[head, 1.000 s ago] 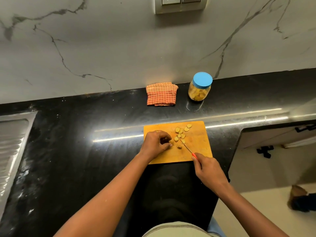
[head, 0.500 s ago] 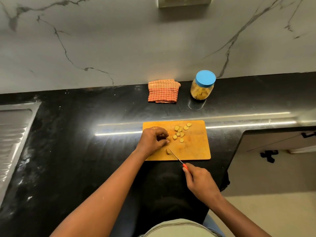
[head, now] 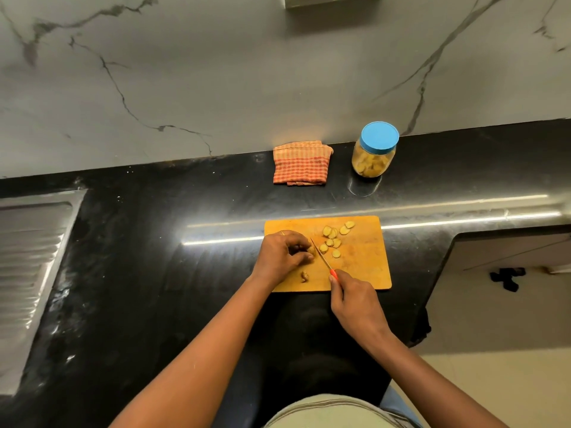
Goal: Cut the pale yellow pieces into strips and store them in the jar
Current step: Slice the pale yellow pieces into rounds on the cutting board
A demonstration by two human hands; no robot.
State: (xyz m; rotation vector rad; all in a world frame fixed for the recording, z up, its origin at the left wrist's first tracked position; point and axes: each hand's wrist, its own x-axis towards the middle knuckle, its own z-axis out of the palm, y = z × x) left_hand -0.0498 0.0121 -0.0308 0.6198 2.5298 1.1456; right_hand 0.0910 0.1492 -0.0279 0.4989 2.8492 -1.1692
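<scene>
Kitchen counter, mid-cut: a person's left hand (head: pixel 282 254) pinches a pale yellow piece (head: pixel 311 250) between curled fingertips and thumb on an orange cutting board (head: pixel 367 270). The right hand (head: pixel 355 301) wraps its fingers around the red handle of a thin knife (head: pixel 321 257), whose blade slants up just right of the left fingertips. Cut slices (head: pixel 333 239) lie scattered right of the blade, and a small scrap (head: pixel 304 276) sits just below the left thumb. Well beyond the fingers, by the marble wall, stand a lidded jar (head: pixel 372 159) of yellow pieces and a folded checked cloth (head: pixel 301 163). Bare board lies right of the knife. The black counter (head: pixel 154 288) runs left to a steel drainboard (head: pixel 31 257) and ends at an edge on the right.
</scene>
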